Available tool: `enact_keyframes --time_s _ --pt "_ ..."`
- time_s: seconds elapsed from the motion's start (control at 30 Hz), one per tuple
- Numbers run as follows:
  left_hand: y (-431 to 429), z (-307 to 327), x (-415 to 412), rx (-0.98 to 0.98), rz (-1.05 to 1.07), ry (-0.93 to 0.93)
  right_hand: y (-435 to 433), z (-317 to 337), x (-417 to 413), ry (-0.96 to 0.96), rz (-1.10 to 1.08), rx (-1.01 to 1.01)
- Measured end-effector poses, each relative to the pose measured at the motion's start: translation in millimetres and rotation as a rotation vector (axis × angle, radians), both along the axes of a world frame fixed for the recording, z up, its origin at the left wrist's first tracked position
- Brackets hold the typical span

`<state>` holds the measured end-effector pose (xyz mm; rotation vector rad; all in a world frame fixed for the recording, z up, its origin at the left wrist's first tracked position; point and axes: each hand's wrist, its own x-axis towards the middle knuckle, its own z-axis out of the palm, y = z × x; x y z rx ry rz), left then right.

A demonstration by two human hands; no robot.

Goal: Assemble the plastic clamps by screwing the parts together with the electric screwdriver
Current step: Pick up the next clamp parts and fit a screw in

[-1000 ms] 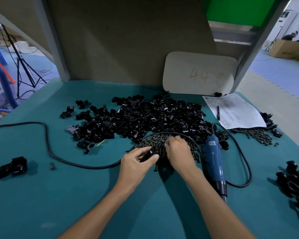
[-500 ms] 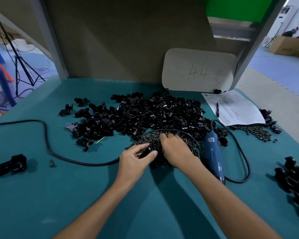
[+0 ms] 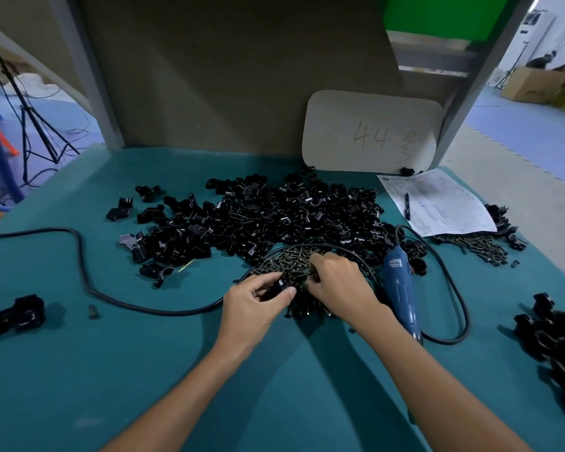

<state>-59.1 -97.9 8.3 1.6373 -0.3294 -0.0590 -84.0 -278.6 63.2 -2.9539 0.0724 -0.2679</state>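
Observation:
My left hand [image 3: 254,300] pinches a small black clamp part [image 3: 279,284] between thumb and fingers, just above the green table. My right hand [image 3: 338,283] is right beside it, its fingertips pinching a dark screw [image 3: 309,275] over the pile of screws [image 3: 287,261]. A big heap of loose black clamp parts [image 3: 268,216] lies behind the hands. The blue electric screwdriver [image 3: 400,288] lies on the table to the right of my right hand, untouched, with its tip pointing toward me.
The screwdriver's black cable [image 3: 79,256] loops across the table to the left. A clamp piece [image 3: 17,316] sits at the left edge, more black parts [image 3: 558,340] at the right edge. A paper sheet with a pen [image 3: 437,203], a second screw pile [image 3: 477,246] and a board marked 44 [image 3: 371,133] stand at the back right.
My right hand drew back slightly from the screw pile toward my left hand, now with a screw in its fingertips. My left hand keeps its hold on the clamp part.

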Motion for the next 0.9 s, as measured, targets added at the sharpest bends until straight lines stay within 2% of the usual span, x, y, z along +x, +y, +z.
enact_keyframes --time_s 0.17,0.43,0.73,0.8,0.9 --pt "-0.4 -0.3 0.3 -0.018 0.009 0.012 -4.5 13.4 -22.1 -0.028 0.046 0.224" --pt "-1.5 0.5 -1.6 0.015 0.019 -0.023 2.4 21.6 -27.1 0.014 0.122 0.164" --pt "-2.3 0.7 -5.4 0.142 0.051 -0.122 4.8 27.9 -22.0 0.060 0.196 -0.035" --pt "-2.2 0.7 -5.1 0.162 0.069 -0.147 3.2 28.1 -21.1 0.068 0.207 0.002" --pt "-2.6 0.5 -5.1 0.172 0.080 -0.182 -4.5 27.8 -21.5 0.084 0.174 0.175"
